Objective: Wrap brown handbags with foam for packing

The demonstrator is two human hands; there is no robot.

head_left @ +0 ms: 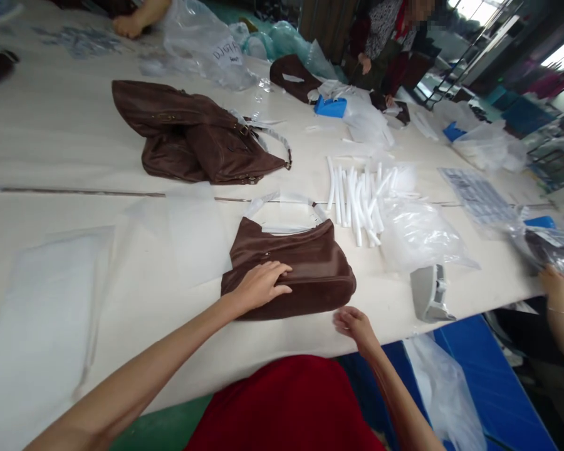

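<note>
A brown handbag (310, 266) lies on the pale table in front of me, its wrapped handle towards the far side. My left hand (262, 286) rests on the bag's left half, fingers apart and holding nothing. Just off the bag's lower right corner is my right hand (355, 326), its fingers curled together and slightly blurred; whether anything is between them is too small to tell. A thin translucent sheet (195, 241) lies left of the bag, partly under or against its edge.
More brown bags (207, 134) lie farther back. White rolls (357, 200), a clear plastic bag (418, 232) and a tape dispenser (430, 294) are to the right. White sheets (51, 307) lie left. Other people's hands (557, 291) work at the right and far edges.
</note>
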